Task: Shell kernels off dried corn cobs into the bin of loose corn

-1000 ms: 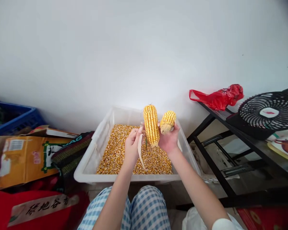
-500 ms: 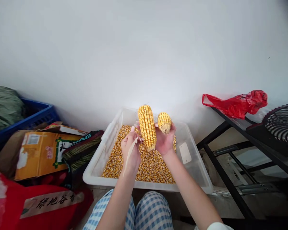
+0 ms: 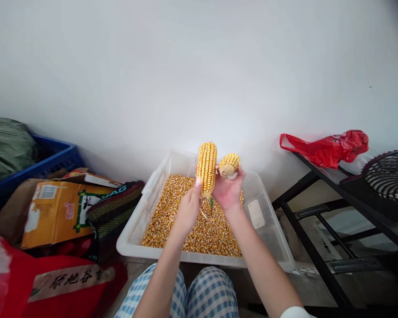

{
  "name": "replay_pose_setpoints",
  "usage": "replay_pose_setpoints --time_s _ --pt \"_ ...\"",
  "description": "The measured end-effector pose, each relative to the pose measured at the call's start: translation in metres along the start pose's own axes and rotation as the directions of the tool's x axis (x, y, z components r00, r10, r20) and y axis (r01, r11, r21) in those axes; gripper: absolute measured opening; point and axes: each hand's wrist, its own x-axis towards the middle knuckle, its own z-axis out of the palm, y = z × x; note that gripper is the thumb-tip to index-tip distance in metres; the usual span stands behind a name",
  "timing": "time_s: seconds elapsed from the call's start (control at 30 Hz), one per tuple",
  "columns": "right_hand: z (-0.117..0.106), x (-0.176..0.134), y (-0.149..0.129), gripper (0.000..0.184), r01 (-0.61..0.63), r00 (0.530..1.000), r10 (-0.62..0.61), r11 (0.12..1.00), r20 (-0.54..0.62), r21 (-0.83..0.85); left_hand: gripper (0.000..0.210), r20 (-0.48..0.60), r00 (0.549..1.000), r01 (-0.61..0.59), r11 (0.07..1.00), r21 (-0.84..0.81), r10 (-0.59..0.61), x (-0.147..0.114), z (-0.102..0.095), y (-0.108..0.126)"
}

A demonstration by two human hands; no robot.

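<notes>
In front of me a long yellow ear of corn (image 3: 207, 168) stands nearly upright over the bin. My left hand (image 3: 189, 205) is closed on its lower left side, the thumb lying along the kernels. A thin pale strip (image 3: 203, 214), perhaps husk, sticks out below that hand. A shorter ear of corn (image 3: 230, 162) sits in my right hand (image 3: 228, 190), its pale butt end facing me and the fingers curled round it. Beneath the ears, a slim green thing (image 3: 212, 203) shows in part; its kind is unclear. Loose corn kernels (image 3: 215, 240) cover the bin's floor.
The translucent plastic bin (image 3: 272, 234) stands against the white wall. On the left are a blue crate (image 3: 53, 157), a yellow cardboard box (image 3: 53, 216) and a red bag (image 3: 69, 287). At right, a black rack (image 3: 313, 238) carries a red plastic bag (image 3: 341, 148) and a fan (image 3: 391, 179).
My left hand has moved right and closed on the long ear, which has shifted slightly right and up. The pale strip now hangs below that hand. The short ear has turned in my right hand.
</notes>
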Motion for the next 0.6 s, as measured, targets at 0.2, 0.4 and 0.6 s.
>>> replay_pose_setpoints --time_s 0.2,0.4,0.6 --pt "0.001 0.002 -0.006 0.057 -0.005 0.999 0.003 0.998 -0.048 -0.060 0.042 0.142 0.978 -0.164 0.984 0.074 0.152 -0.006 -0.009 0.003" --pt "-0.002 0.007 -0.002 0.057 0.004 0.999 -0.007 0.997 -0.040 -0.083 0.039 0.062 0.979 -0.166 0.940 -0.298 0.193 -0.009 -0.011 0.004" --pt "-0.014 0.031 0.007 0.064 -0.109 0.982 0.075 0.974 -0.172 -0.196 0.039 -0.190 0.952 -0.306 0.710 -0.634 0.240 -0.018 -0.036 0.033"
